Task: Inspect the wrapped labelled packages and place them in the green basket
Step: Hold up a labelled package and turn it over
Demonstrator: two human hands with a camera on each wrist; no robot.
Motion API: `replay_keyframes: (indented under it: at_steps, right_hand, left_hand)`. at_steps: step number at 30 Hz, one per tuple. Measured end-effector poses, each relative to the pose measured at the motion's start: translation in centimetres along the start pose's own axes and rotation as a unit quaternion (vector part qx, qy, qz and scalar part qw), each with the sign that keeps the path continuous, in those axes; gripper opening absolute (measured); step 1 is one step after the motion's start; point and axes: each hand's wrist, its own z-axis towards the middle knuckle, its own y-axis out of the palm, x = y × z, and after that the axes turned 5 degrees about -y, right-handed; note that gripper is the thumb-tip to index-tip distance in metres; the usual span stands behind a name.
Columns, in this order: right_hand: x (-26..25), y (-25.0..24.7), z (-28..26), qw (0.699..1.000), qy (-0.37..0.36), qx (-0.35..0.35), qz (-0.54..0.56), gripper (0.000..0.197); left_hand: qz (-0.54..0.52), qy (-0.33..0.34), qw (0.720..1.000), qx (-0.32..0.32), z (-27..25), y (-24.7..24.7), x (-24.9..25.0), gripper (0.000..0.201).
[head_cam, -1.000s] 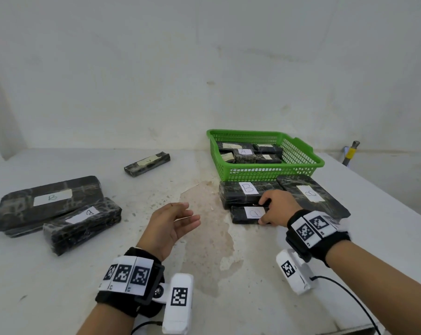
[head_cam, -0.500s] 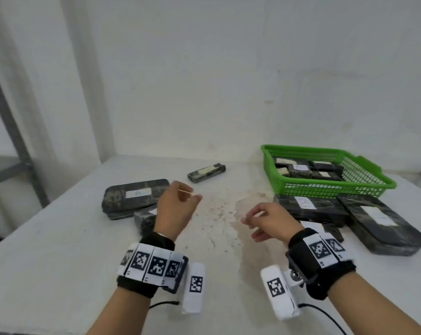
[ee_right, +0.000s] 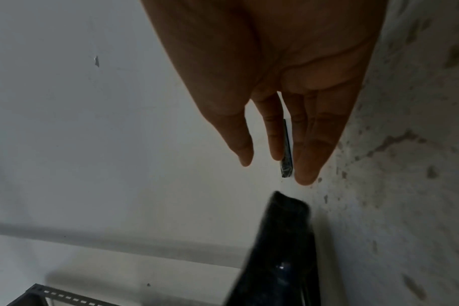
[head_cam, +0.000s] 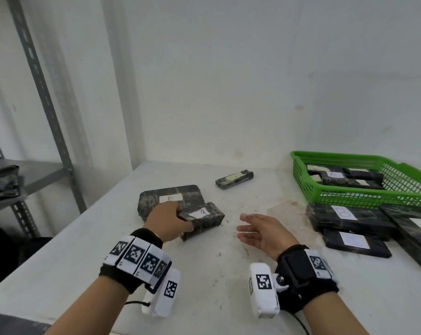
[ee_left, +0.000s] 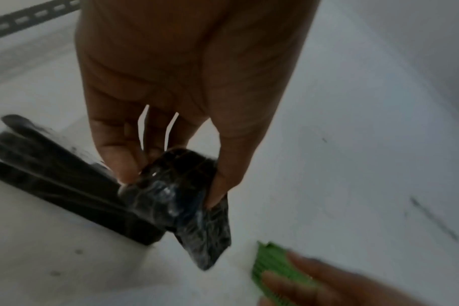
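Now your left hand (head_cam: 167,220) has its grip curled round the near end of the small wrapped package labelled A (head_cam: 202,217), thumb on one side and fingers on the other, as the left wrist view shows. That package lies toward the bench's left edge, touching the larger package labelled B (head_cam: 170,198) behind it. Your right hand (head_cam: 262,232) hovers released, fingers straight, holding nothing. The glossy film looks slippery and the block inside looks stiff and fairly dense, so take it across its short width rather than by the loose wrap, and bring your right hand under the far end. The green basket (head_cam: 364,197) sits at the bench's far right, already holding several packages.
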Motion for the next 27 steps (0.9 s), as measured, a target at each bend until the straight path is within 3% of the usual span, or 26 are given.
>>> replay_keyframes:
  at_steps: [3,6,11,14,16,19,21,23,25,27]
  right_hand:
    - [0.1,-0.2,0.5,1.0,0.002,-0.002,-0.003,0.033]
    - [-0.3,0.1,0.7,1.0,0.003,-0.018,0.02,0.048]
    - [-2.9,0.8,0.4,0.993,-0.019,-0.053,0.099,0.07]
    - [-4.4,0.9,0.1,0.99,-0.068,-0.084,0.089,0.074]
    - [-4.9,0.9,0.0,0.989,-0.113,-0.084,0.032,0.068]
    - [-4.8,0.6,0.5,0.985,-0.167,-0.036,-0.03,0.037]
    - [-4.7,-0.4,1.2,0.981,-0.188,-0.012,-0.044,0.018]
    - [-4.3,-1.5,1.8,0.98,-0.195,-0.007,-0.026,0.014]
    - [-3.9,-2.5,2.3,0.983,-0.182,-0.002,0.023,0.006]
    - [-3.1,-3.2,2.7,0.984,-0.159,-0.007,0.083,0.012]
  left_hand:
    - [-0.169,0.015,0.985,0.017,-0.1,-0.5,1.2,0.043]
    - [-0.304,0.024,0.952,0.031,-0.3,-0.4,3.2,0.039]
    - [-0.405,0.063,0.908,0.083,-0.3,1.1,7.0,0.05]
    - [-0.426,0.089,0.896,0.087,-0.2,3.1,8.7,0.054]
    - [-0.419,0.105,0.899,0.076,-0.1,4.5,9.6,0.052]
    - [-0.447,0.128,0.885,0.005,0.5,5.8,10.2,0.047]
    - [-0.499,0.143,0.849,-0.092,0.9,5.9,10.2,0.044]
    - [-0.561,0.137,0.801,-0.156,1.5,5.7,9.8,0.039]
    - [-0.62,0.108,0.765,-0.134,2.1,5.6,9.1,0.033]
    - [-0.666,0.064,0.739,-0.075,3.0,5.8,8.1,0.025]
